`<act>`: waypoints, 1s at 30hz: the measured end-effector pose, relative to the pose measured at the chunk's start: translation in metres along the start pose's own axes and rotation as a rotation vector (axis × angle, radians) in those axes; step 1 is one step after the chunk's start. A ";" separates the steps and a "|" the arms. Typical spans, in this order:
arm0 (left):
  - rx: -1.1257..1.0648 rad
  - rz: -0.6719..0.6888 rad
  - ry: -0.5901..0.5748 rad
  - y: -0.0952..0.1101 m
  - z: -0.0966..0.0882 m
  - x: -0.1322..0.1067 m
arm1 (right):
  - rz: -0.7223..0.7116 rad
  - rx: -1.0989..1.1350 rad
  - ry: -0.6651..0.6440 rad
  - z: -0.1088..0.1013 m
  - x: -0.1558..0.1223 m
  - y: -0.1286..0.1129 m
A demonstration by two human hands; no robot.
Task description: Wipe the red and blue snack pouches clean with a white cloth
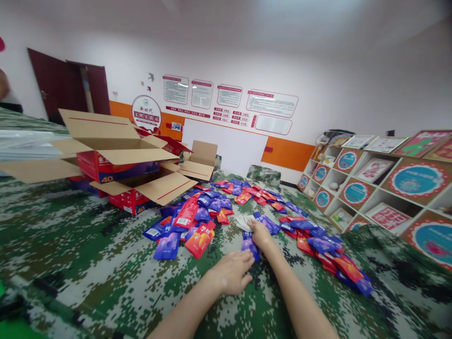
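Many red and purple sachets point(197, 214) lie scattered over a camouflage cloth point(77, 254). My left hand point(231, 272) rests on the cloth with its fingers curled, the fingertips touching a purple sachet point(249, 246). My right hand point(259, 234) reaches further out, closed on the top of that same purple sachet, with white packets point(244, 222) just beyond it. A long band of sachets point(328, 249) runs along the right of my right arm.
Open cardboard boxes with red cartons inside point(120, 162) stand at the back left. A smaller open box point(199, 162) is behind them. Wooden shelves point(381, 188) with round-labelled panels line the right. A dark door point(67, 87) and wall notices point(229, 101) are beyond.
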State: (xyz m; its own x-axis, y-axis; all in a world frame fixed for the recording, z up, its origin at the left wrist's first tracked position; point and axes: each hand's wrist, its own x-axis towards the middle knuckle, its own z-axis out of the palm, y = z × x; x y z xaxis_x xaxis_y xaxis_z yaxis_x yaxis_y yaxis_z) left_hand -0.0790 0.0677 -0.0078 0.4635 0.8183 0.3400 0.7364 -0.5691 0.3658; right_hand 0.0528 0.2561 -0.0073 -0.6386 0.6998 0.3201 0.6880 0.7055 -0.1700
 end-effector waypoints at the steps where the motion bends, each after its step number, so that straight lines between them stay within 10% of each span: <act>1: 0.004 0.000 -0.001 0.000 0.000 0.000 | -0.006 0.002 -0.003 -0.001 0.000 -0.001; 11: 0.034 -0.005 -0.058 0.007 -0.003 0.000 | 0.014 -0.022 0.170 -0.060 -0.078 0.037; 18: -0.021 -0.063 -0.089 0.005 0.000 -0.001 | 0.120 -0.042 0.176 -0.049 -0.160 0.071; 30: 0.238 -0.399 0.029 0.014 0.002 0.073 | 0.174 -0.029 0.143 -0.043 -0.167 0.062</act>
State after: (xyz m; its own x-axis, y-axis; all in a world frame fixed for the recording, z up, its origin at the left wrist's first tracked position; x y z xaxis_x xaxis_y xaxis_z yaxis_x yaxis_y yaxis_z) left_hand -0.0332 0.1198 0.0205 0.1093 0.9651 0.2379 0.9488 -0.1726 0.2647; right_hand 0.2168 0.1787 -0.0316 -0.4552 0.7865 0.4174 0.7945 0.5704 -0.2084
